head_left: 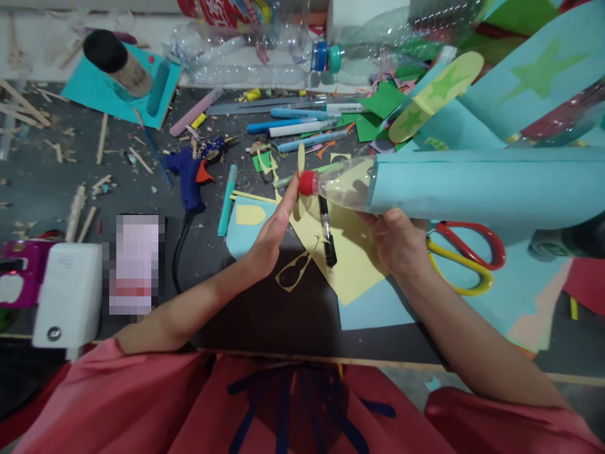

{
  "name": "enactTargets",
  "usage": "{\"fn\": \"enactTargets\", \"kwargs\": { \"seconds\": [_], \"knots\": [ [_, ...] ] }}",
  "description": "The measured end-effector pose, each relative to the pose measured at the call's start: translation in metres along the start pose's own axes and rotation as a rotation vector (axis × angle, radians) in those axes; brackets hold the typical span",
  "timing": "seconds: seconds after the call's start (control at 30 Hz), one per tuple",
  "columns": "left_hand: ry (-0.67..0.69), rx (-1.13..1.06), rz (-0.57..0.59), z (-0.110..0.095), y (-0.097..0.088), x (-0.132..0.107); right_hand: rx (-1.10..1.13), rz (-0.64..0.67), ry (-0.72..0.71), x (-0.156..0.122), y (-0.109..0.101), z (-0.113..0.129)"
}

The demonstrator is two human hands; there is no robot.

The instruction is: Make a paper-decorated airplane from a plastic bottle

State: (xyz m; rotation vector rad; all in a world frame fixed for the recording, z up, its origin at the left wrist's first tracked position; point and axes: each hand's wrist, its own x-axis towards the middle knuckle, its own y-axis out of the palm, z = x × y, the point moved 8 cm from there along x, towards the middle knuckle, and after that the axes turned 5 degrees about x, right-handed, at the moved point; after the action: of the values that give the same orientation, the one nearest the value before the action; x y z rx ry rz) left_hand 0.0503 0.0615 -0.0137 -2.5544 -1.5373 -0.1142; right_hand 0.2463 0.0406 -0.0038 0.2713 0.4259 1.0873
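Note:
A clear plastic bottle (pixel 347 183) lies level in front of me, its body wrapped in light blue paper (pixel 472 183) and its red cap (pixel 309 183) pointing left. At the cap stands a thin yellow paper propeller (pixel 301 161). My right hand (pixel 399 243) grips the wrapped bottle from below, thumb on the near side. With fingers stretched out, my left hand (pixel 274 236) touches the propeller beside the cap; its far fingers are partly hidden. Beneath the bottle are a yellow paper sheet (pixel 350 271) and a black marker (pixel 327 233).
Scissors (pixel 472 277) with red and yellow handles lie right of my right hand. A blue glue gun (pixel 189 173) rests left, its cord running toward me. Beyond are several markers (pixel 302 129) and plastic bottles (pixel 246 57). A phone (pixel 135 265) and white power bank (pixel 69 293) sit at left.

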Motion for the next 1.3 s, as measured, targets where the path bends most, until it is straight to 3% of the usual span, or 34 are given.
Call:
{"fn": "enactTargets", "kwargs": {
  "seconds": [0.33, 0.53, 0.77, 0.9, 1.07, 1.3],
  "knots": [
    [-0.206, -0.259, -0.157, -0.008, -0.002, 0.004, -0.131, 0.152, -0.061, 0.008, -0.011, -0.006],
    [-0.198, -0.322, -0.384, -0.008, -0.022, 0.006, -0.012, 0.177, 0.099, 0.004, 0.002, -0.012],
    [-0.274, -0.475, -0.213, -0.008, -0.008, 0.009, 0.067, 0.25, 0.295, 0.001, 0.01, -0.022],
    [-0.314, -0.537, -0.203, -0.004, -0.004, 0.008, 0.16, 0.319, 0.413, -0.008, 0.023, -0.03],
    [-0.343, -0.622, -0.164, -0.006, 0.002, 0.008, 0.236, 0.311, 0.427, -0.011, 0.028, -0.039],
    [-0.341, -0.587, -0.206, -0.005, 0.0, 0.007, 0.241, 0.302, 0.425, -0.011, 0.024, -0.042]
  ]
}}
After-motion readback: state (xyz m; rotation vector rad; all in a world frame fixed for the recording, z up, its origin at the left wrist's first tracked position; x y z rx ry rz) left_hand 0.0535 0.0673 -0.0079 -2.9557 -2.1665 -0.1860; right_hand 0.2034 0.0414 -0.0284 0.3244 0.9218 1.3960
